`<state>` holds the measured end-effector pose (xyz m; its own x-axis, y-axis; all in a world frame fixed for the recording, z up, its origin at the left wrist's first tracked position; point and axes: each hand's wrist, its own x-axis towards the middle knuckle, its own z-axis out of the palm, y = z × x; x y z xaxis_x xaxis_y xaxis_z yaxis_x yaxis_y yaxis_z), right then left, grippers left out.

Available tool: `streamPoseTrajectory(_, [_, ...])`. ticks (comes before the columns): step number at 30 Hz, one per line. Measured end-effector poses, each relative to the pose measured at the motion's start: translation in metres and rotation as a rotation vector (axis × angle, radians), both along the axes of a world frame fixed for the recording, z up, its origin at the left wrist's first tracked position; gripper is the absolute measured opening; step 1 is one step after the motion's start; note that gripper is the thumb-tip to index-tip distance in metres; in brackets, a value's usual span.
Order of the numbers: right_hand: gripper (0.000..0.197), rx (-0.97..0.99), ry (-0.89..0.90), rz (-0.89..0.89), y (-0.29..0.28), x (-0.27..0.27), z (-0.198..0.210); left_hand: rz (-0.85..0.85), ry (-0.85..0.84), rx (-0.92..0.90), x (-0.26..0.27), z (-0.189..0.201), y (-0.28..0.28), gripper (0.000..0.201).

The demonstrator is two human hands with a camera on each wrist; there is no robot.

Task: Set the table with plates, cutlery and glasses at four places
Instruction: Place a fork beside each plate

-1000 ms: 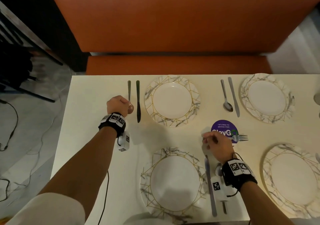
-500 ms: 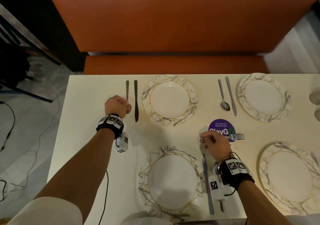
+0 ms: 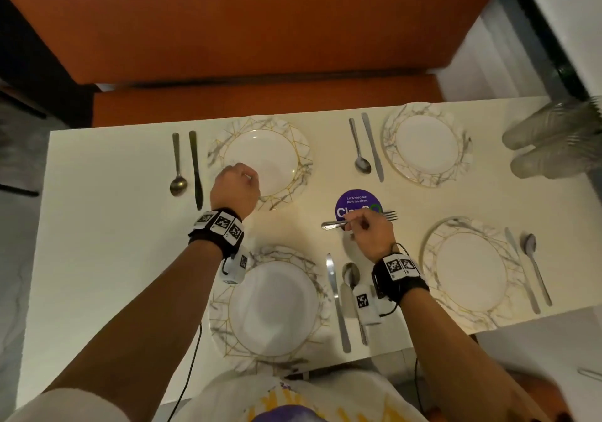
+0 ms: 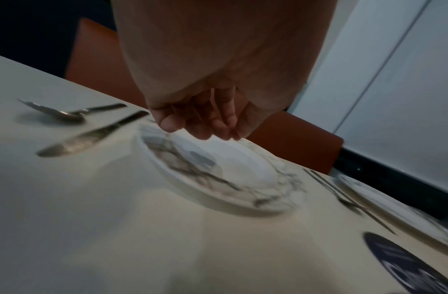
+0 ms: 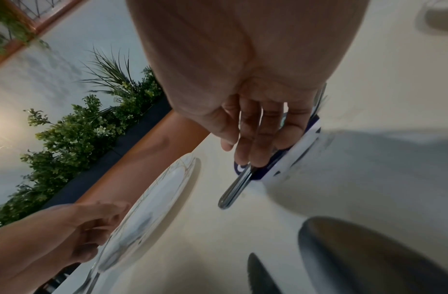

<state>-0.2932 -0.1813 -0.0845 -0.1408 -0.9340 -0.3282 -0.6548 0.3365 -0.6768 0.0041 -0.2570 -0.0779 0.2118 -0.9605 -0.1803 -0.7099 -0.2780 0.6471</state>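
Four marbled plates lie on the white table (image 3: 114, 226), each with a spoon and a knife beside it. My left hand (image 3: 239, 180) hovers over the near rim of the far left plate (image 3: 280, 148); in the left wrist view its fingers (image 4: 205, 131) hang loosely curled and hold nothing. The far left spoon (image 3: 178, 180) and knife (image 3: 195, 167) lie left of that hand. My right hand (image 3: 353, 223) pinches a fork (image 3: 389, 216) by the middle over the purple sticker (image 3: 356, 200), tines pointing right. In the right wrist view the fork handle (image 5: 233, 189) sticks out below the fingertips.
Stacked clear glasses (image 3: 553, 148) stand at the table's far right end. An orange bench (image 3: 260, 24) runs behind the table. The near left plate (image 3: 270, 307) with its knife (image 3: 337, 301) lies under my forearms. The near right plate (image 3: 472, 275) is right of my right wrist.
My left hand has let go of the far left spoon and moved right, over the plate's rim. My right hand has taken up the fork, its handle now showing to the left.
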Motion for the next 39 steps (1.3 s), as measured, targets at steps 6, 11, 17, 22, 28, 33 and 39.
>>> streamPoseTrajectory(6, [0.016,0.036,0.052,-0.078,-0.006,-0.036,0.007,-0.179,0.140,0.089,-0.099,-0.001,0.029,0.011])
streamPoseTrajectory(11, [0.013,0.043,0.091,-0.130,-0.015,-0.066,0.005,-0.350,0.112,0.128,-0.160,-0.015,0.046,0.014])
streamPoseTrajectory(17, [0.032,0.152,0.170,-0.092,-0.024,-0.090,-0.002,-0.395,-0.054,0.114,-0.189,-0.029,0.058,0.019])
streamPoseTrajectory(22, [0.026,0.218,0.132,-0.082,-0.032,-0.098,-0.005,-0.367,-0.112,0.141,-0.193,-0.027,0.056,0.015])
streamPoseTrajectory(28, [0.023,0.261,0.091,-0.039,-0.032,-0.106,0.001,-0.464,-0.250,0.260,-0.201,-0.017,0.052,0.018])
streamPoseTrajectory(33, [0.017,0.141,-0.039,-0.116,-0.038,-0.116,0.007,-0.370,-0.112,0.275,-0.212,-0.006,0.053,0.009])
streamPoseTrajectory(39, [0.021,-0.039,-0.274,-0.240,-0.050,-0.125,0.030,-0.164,0.247,0.220,-0.231,0.016,0.054,0.009])
